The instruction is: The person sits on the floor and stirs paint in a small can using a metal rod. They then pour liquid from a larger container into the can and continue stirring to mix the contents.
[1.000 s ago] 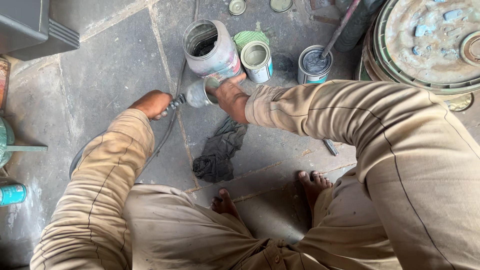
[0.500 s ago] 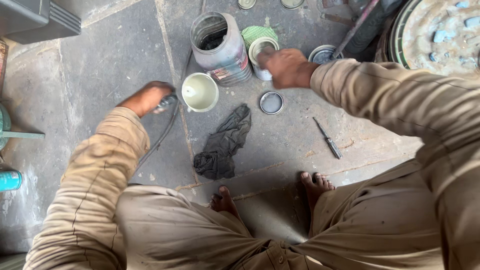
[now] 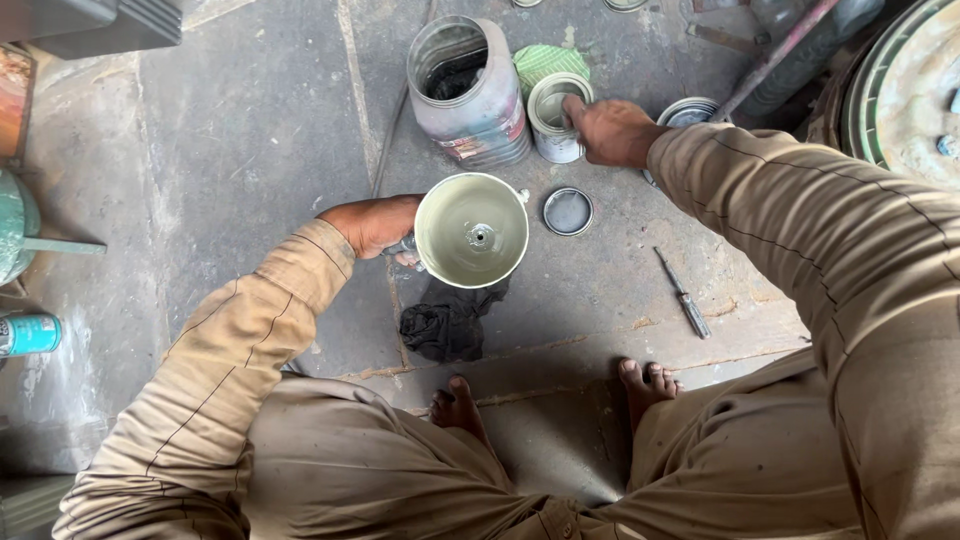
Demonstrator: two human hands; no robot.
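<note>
A crumpled black rag (image 3: 452, 322) lies on the grey stone floor (image 3: 250, 140) just ahead of my bare toes, and a slim screwdriver with a dark handle (image 3: 683, 295) lies well off to its right. A round grey metal lid (image 3: 568, 211) sits flat between them, farther from me. Beyond it stands a large, paint-smeared clear plastic jar (image 3: 470, 92), with a green woven pad (image 3: 550, 62) just beside it, and a teal spray can (image 3: 30, 334) lies at the far left edge.

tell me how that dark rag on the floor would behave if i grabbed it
The dark rag lies crumpled in soft folds below the cup in the left hand, so it would likely hang floppy and weigh little. It looks grimy, so it may smear fingers. Rolling or tipping seems unlikely.
</note>
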